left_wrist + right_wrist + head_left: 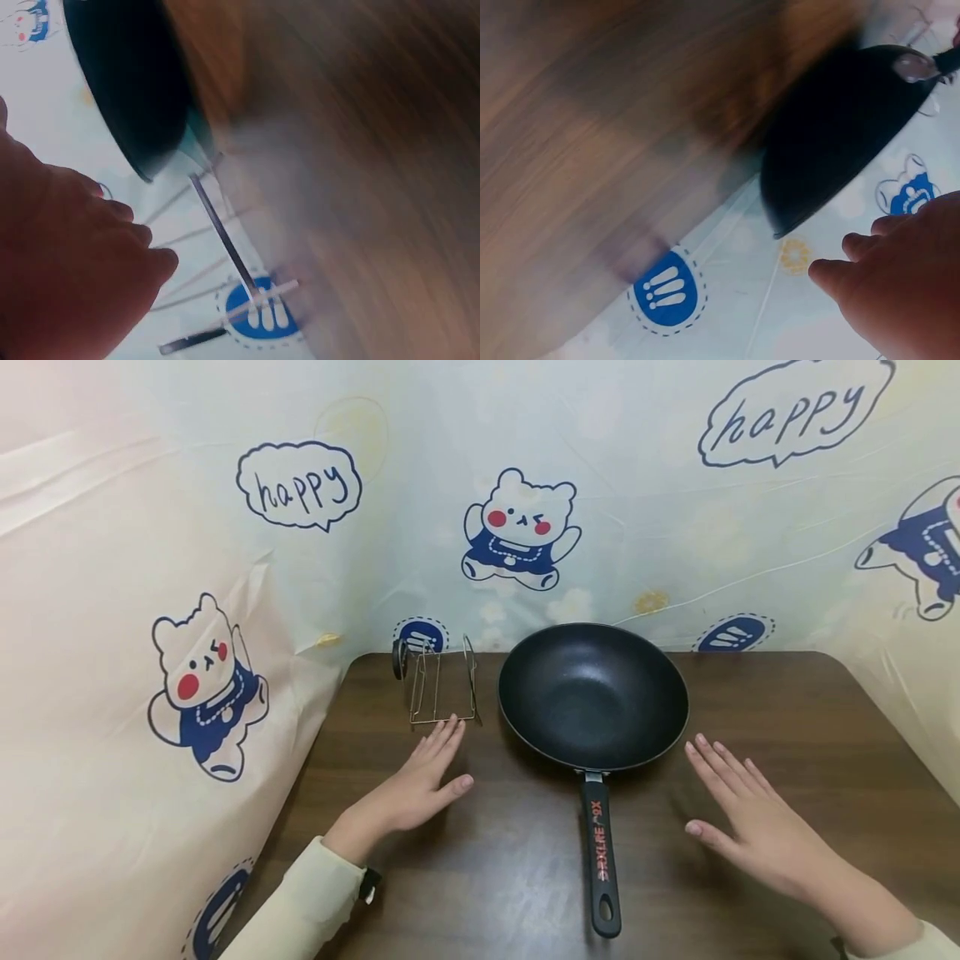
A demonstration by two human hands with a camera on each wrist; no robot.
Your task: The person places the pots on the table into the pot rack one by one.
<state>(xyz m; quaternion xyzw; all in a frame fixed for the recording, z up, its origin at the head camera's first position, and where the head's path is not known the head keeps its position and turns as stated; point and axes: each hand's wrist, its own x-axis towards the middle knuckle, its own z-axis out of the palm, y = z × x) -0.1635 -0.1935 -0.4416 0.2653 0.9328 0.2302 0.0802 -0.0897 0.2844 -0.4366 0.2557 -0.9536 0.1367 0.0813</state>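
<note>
A black wok (592, 693) stands on the brown table, its long handle (602, 860) with red lettering pointing toward me. Left of it is a wire rack (442, 689) with a black round part at its left end. My left hand (416, 789) reaches over the table with straight fingers, fingertips right at the rack's front edge in the head view. To the right of the wok, my right hand (765, 827) hovers with fingers spread and holds nothing. The wok (840, 135) also shows in the right wrist view, beyond the right hand (900, 270).
Behind the table (780, 718) hangs a pale cloth (420, 552) printed with bears and the word happy. The same cloth drapes down along the left side. The rack and the wok stand near the table's back edge.
</note>
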